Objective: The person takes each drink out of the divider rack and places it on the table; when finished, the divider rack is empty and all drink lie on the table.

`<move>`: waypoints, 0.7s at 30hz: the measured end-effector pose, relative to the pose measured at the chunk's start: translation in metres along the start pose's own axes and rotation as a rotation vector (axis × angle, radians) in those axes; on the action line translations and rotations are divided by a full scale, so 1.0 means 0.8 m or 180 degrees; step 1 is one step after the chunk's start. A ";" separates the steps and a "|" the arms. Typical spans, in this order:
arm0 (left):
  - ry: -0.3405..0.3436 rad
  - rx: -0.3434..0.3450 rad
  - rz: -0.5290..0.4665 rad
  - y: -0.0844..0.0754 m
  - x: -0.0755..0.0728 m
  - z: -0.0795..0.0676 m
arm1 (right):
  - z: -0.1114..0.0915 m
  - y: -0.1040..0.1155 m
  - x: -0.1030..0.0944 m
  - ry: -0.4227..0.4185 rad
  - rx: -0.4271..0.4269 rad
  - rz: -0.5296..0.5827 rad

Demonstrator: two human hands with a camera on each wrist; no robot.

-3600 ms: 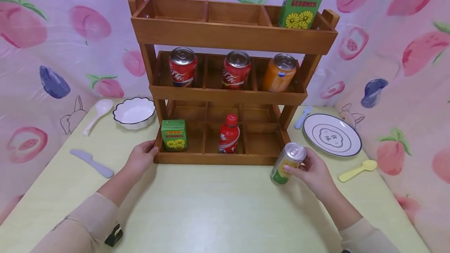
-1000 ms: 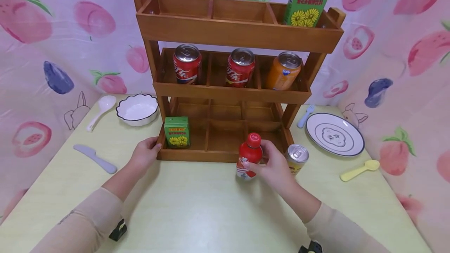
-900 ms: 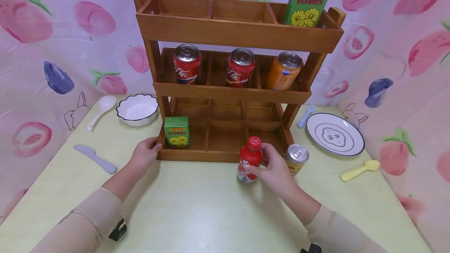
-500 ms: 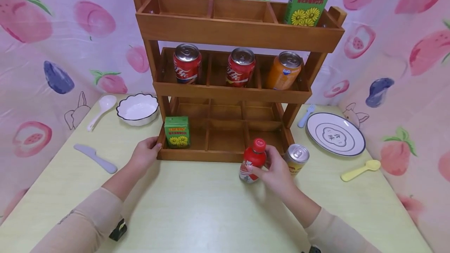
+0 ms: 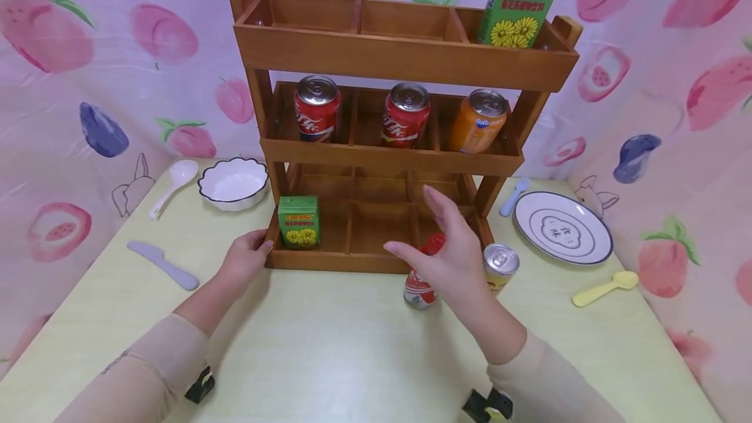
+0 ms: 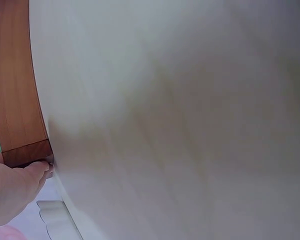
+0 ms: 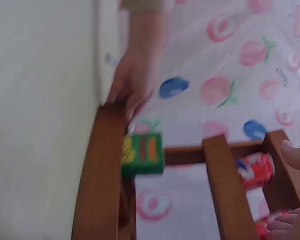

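A three-tier wooden rack point(image 5: 405, 47) stands on the table, and my left hand point(image 5: 242, 262) grips its lower left corner between thumb and fingers. My right hand point(image 5: 455, 260) is in the air with thumb and fingers spread, holding nothing. Behind it, partly hidden, a red bottle point(image 5: 420, 291) stands on the table before the rack. A silver-topped drink can point(image 5: 501, 263) stands just right of that hand. On the bottom tier, a green drink carton point(image 5: 299, 224) sits in the left compartment. The middle tier bears two red cola cans point(image 5: 318, 109) and an orange Fanta can point(image 5: 479, 121).
Another green carton point(image 5: 519, 8) stands in the top tier's right compartment. Left of the rack lie a white spoon point(image 5: 176, 181), a scalloped bowl point(image 5: 234, 185) and a grey-blue knife point(image 5: 163, 265). To the right are a plate point(image 5: 563, 227), a blue fork point(image 5: 514, 196) and a yellow spoon point(image 5: 605, 288).
My right hand first set the can down, then brought the red bottle out of the bottom tier to the table. It has now let go of the bottle and risen. The left hand stays put.
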State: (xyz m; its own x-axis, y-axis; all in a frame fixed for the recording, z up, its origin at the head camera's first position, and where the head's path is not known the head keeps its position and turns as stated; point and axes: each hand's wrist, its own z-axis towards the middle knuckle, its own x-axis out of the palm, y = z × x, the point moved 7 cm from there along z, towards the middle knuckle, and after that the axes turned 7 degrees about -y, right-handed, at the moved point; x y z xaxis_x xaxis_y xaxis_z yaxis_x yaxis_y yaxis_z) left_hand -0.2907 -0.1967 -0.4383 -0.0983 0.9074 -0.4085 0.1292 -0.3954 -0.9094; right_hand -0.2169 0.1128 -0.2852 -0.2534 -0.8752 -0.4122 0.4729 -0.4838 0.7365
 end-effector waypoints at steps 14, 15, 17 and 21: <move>0.0094 -0.0087 0.0043 0.004 -0.002 -0.003 | 0.033 -0.049 0.217 0.0647 0.1053 0.0191; 0.0102 -0.0087 0.0050 0.004 -0.002 -0.003 | 0.036 -0.056 0.227 0.0681 0.1088 0.0144; 0.0110 -0.0069 0.0070 0.004 -0.001 -0.002 | 0.041 -0.068 0.244 0.0738 0.1152 0.0111; 0.0118 -0.0021 0.0015 0.001 0.001 0.000 | 0.053 -0.081 0.262 0.0859 0.1219 0.0100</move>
State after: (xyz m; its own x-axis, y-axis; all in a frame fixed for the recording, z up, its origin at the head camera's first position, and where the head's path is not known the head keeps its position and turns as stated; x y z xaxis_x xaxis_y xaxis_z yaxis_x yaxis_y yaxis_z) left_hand -0.2906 -0.1968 -0.4394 -0.0611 0.9103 -0.4094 0.1362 -0.3988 -0.9069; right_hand -0.3369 -0.0394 -0.3965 0.0085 -0.8805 -0.4740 0.1185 -0.4698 0.8748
